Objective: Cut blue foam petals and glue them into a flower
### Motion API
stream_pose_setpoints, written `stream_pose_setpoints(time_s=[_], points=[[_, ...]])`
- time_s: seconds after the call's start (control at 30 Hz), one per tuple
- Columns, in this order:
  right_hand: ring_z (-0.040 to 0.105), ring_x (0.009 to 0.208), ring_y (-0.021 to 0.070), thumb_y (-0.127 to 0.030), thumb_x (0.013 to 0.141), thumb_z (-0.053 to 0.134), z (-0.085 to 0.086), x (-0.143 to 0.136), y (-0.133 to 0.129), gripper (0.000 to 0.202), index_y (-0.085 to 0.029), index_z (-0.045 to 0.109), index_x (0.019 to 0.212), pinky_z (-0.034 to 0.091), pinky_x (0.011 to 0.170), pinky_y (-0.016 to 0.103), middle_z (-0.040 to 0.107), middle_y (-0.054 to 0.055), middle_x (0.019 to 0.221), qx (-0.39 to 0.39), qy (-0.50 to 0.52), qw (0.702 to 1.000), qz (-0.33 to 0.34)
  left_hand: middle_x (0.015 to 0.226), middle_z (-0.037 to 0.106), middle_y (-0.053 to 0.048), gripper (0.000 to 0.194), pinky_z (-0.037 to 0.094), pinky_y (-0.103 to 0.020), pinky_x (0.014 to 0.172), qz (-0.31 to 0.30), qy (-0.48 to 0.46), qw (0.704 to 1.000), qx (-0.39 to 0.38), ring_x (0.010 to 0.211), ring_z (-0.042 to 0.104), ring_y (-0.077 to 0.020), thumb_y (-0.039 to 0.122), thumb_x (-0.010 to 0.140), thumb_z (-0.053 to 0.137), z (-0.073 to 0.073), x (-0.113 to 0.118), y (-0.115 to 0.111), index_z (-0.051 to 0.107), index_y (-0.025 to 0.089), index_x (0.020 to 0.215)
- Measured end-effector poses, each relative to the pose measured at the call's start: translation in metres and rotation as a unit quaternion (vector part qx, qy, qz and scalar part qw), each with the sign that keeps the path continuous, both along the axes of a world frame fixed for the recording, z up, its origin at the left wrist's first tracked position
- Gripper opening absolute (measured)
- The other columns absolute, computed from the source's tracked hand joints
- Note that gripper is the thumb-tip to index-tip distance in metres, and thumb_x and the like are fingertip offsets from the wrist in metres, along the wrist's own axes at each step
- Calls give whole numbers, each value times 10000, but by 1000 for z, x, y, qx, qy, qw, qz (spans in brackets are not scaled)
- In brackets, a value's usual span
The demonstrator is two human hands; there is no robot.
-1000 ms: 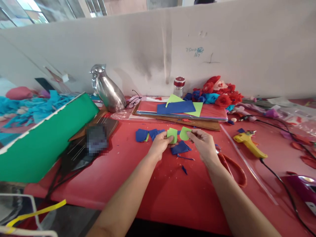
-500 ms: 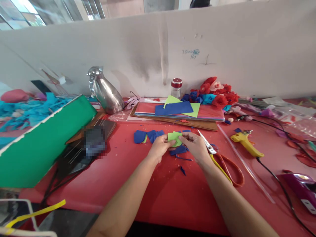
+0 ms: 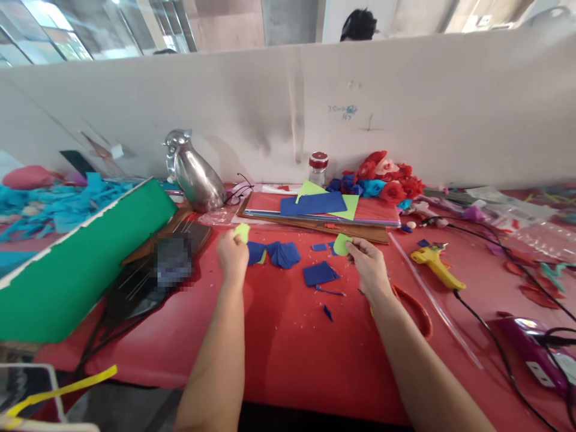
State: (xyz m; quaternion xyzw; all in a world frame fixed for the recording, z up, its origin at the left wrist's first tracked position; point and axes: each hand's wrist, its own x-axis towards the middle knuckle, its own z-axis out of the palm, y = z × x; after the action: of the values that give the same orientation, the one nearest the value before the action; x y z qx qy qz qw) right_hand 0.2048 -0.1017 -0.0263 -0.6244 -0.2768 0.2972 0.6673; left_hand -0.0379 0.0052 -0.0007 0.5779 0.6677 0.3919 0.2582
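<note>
My left hand [image 3: 232, 253] pinches a small lime-green paper piece [image 3: 242, 233] above the red table, left of the blue cut pieces. Another lime-green paper piece [image 3: 342, 244], with a rounded edge, is between the fingertips of my right hand [image 3: 366, 261]. Between the hands lie overlapping blue paper pieces [image 3: 282, 255] and a folded-looking blue piece [image 3: 320, 274], with thin blue scraps [image 3: 328, 312] nearer me. Scissors with orange-red handles [image 3: 416, 309] lie under my right hand and forearm, which hide their blades.
Behind the pieces sits a paper stack [image 3: 378, 217] with a blue sheet [image 3: 314, 203] on top. A steel jug [image 3: 195, 174] and green box [image 3: 90, 252] stand left. Red paper flowers [image 3: 392, 191], a yellow glue gun [image 3: 438, 267] and a corded purple device [image 3: 531, 354] are right.
My hands, together at one green paper stack before, have moved apart. Each now holds a separate green piece, the left hand further left, the right hand slightly right. The view has tilted up a little.
</note>
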Motion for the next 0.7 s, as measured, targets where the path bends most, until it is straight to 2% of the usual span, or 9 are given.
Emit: stream_pose_setpoints(time_s=[0.13, 0.23, 0.27, 0.3, 0.33, 0.4, 0.43, 0.5, 0.7], points=[[421, 489, 95, -458, 567, 686, -3, 1, 1, 308, -184, 607, 683, 329, 494, 250, 538, -45, 555, -6, 14, 1000, 7, 1105, 555, -241, 291, 324, -528, 866, 94, 98, 991, 4, 1139, 420, -428, 105, 733, 543, 3, -29, 4, 598, 64, 1016], [422, 478, 93, -439, 557, 688, -3, -2, 2, 293, -179, 616, 675, 338, 491, 250, 541, -43, 544, -11, 21, 1000, 17, 1235, 491, -237, 436, 308, -508, 908, 108, 180, 975, 76, 1185, 371, -400, 117, 758, 517, 1, -14, -2, 541, 82, 1192], [422, 473, 93, -436, 556, 688, -3, -3, 2, 293, -178, 623, 677, 340, 489, 250, 544, -41, 540, -13, 22, 999, 19, 1226, 510, -212, 404, 317, -482, 918, 83, 194, 972, 101, 1165, 401, -367, 122, 782, 489, 0, -3, -6, 560, 110, 1179], [423, 470, 94, -436, 556, 689, -3, -4, 2, 293, -177, 628, 679, 342, 486, 251, 545, -41, 534, -13, 23, 999, 20, 1152, 562, -177, 338, 334, -442, 921, 11, 194, 974, 113, 1114, 453, -323, 129, 804, 468, -2, 10, -11, 603, 137, 1114], [425, 466, 96, -436, 556, 690, -3, -5, 2, 294, -177, 632, 681, 345, 485, 252, 544, -41, 527, -14, 23, 999, 21, 1048, 613, -140, 273, 354, -398, 915, -98, 179, 972, 114, 1048, 503, -280, 147, 831, 448, -5, 24, -17, 641, 160, 1024], [429, 465, 99, -435, 556, 691, -4, -5, 2, 290, -179, 636, 682, 351, 484, 253, 542, -42, 520, -13, 21, 999, 21, 941, 655, -95, 190, 373, -355, 906, -340, 150, 923, 95, 956, 551, -237, 231, 848, 497, -14, 50, -31, 674, 187, 898], [433, 467, 100, -432, 557, 691, -4, -5, 2, 286, -180, 637, 682, 355, 486, 253, 543, -41, 522, -12, 19, 1000, 21, 918, 660, -87, 157, 367, -362, 918, -410, 148, 896, 85, 933, 556, -234, 263, 829, 546, -19, 61, -39, 680, 192, 870], [438, 475, 102, -427, 561, 688, -5, -6, 2, 276, -182, 633, 678, 361, 490, 251, 550, -38, 533, -8, 15, 1000, 25, 955, 647, -96, 186, 368, -389, 919, -442, 169, 878, 70, 958, 539, -257, 268, 761, 640, -29, 76, -52, 671, 179, 922], [442, 480, 115, -421, 579, 676, -5, -14, 2, 272, -172, 648, 688, 354, 475, 250, 553, -25, 525, -3, 4, 999, 43, 1002, 623, -111, 229, 388, -401, 884, -427, 180, 886, 30, 1013, 505, -278, 179, 729, 655, -38, 82, -64, 614, 157, 954]])
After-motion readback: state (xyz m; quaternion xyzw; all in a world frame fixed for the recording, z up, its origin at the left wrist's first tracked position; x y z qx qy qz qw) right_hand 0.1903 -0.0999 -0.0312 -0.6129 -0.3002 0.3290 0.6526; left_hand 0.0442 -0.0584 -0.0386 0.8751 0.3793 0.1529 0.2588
